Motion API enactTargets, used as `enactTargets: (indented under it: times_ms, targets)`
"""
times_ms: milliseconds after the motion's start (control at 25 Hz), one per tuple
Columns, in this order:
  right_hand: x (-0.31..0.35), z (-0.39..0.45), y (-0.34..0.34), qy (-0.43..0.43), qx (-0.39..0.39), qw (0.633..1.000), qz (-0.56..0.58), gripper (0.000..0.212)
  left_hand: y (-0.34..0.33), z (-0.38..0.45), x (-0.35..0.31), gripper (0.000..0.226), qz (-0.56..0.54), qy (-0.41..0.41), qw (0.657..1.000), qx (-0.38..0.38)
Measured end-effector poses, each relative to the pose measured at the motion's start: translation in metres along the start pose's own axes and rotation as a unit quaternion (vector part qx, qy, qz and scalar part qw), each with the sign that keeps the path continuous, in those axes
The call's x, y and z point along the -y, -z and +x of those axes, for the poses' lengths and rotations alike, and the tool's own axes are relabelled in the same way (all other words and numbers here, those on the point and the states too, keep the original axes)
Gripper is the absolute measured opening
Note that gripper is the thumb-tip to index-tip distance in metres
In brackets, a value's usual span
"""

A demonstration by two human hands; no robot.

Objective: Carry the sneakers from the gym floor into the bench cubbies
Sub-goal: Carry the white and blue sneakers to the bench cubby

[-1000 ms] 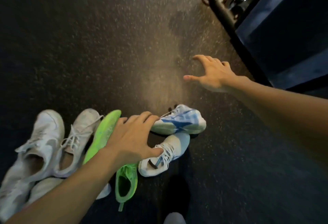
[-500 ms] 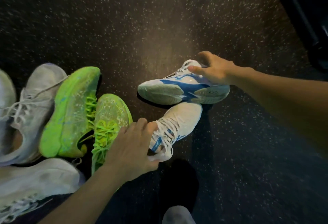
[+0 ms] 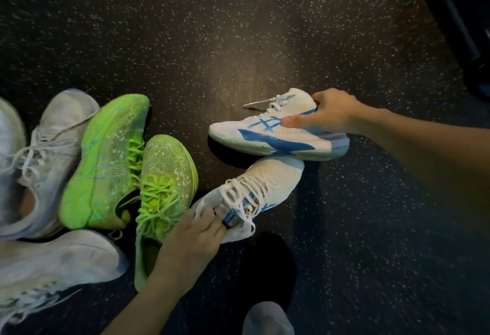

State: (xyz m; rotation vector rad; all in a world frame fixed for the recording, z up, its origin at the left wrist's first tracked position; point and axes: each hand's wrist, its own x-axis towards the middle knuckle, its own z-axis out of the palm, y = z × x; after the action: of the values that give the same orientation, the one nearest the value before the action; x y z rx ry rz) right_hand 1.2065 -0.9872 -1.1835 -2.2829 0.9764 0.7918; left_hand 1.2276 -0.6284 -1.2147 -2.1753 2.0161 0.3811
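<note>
Two white-and-blue sneakers lie on the dark speckled gym floor (image 3: pixel 212 29). The far sneaker (image 3: pixel 275 133) lies on its side, sole toward me, and my right hand (image 3: pixel 326 113) grips its heel collar with the thumb pressed on the side. The near sneaker (image 3: pixel 262 189) points away to the right; my left hand (image 3: pixel 196 236) pinches its tongue and collar at the opening. A pair of neon green sneakers (image 3: pixel 124 165) sits just left of my left hand. The bench cubbies are out of view.
Several white and grey sneakers (image 3: pixel 50 165) are piled at the left edge. A dark frame of gym equipment (image 3: pixel 456 21) runs along the upper right. A grey sock-covered foot (image 3: pixel 267 318) shows at the bottom edge.
My right hand came down from the air and took the far sneaker's heel. My left hand slid off the green shoes and closed on the near sneaker's opening. The view dropped closer.
</note>
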Motion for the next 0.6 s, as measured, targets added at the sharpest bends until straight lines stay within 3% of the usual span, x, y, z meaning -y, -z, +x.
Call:
enactTargets:
  times_ms: [160, 280, 480, 600]
  targets:
    - [0.002, -0.011, -0.001, -0.031, 0.030, 0.999, 0.007, 0.086, 0.009, 0.010, 0.011, 0.016, 0.003, -0.051, 0.999, -0.005]
    - [0.004, -0.027, 0.002, -0.057, 0.041, 0.997, 0.038, 0.077, 0.031, 0.011, 0.012, 0.029, -0.068, -0.076, 0.993, 0.063]
    - [0.004, -0.059, 0.027, -0.069, 0.056, 0.990, 0.113, 0.063, 0.081, 0.007, 0.000, 0.028, -0.163, 0.032, 0.981, 0.103]
    - [0.014, -0.084, 0.055, -0.042, 0.079, 0.989, 0.114, 0.069, 0.118, 0.010, 0.005, 0.025, -0.157, 0.114, 0.975, 0.107]
